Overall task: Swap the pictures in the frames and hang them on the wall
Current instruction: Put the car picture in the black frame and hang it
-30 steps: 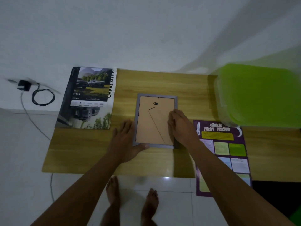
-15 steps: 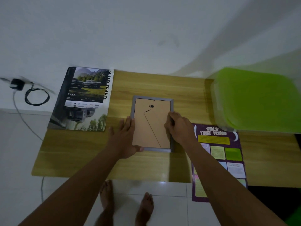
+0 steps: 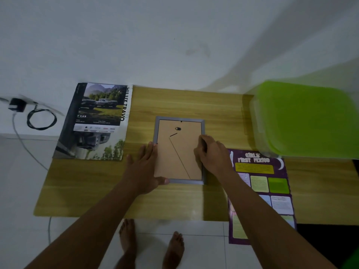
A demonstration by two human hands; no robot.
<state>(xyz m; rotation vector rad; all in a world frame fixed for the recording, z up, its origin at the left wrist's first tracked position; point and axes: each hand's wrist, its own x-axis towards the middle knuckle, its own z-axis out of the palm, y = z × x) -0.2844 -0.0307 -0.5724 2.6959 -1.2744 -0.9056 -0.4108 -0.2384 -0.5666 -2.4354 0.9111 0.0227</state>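
Picture frame (image 3: 203,152), grey-edged, lies face down at the centre of the wooden surface (image 3: 174,100), with its brown backing board (image 3: 179,162) turned up and a small dark hanger near the board's upper edge. The left hand (image 3: 144,169) lies flat beside the frame's left edge. Its fingers (image 3: 150,152) are straight and pressed together along that edge, and the thumb touches the lower left corner. The right hand (image 3: 211,154) sits at the frame's right edge with its fingers (image 3: 201,141) curled over the rail and their tips on the backing board; whether they pinch a tab there cannot be told.

At the upper left of the surface lies a car poster (image 3: 97,121), partly past the far edge. A purple poster (image 3: 260,187) lies at lower right, just beside the right hand, hanging over the near edge. A box with a green lid (image 3: 305,119) stands at the right. Against the white wall (image 3: 155,35) at far left are a black charger (image 3: 17,105) and a looped cable (image 3: 41,119). Two bare feet (image 3: 128,235) stand on the tiled floor at the bottom.
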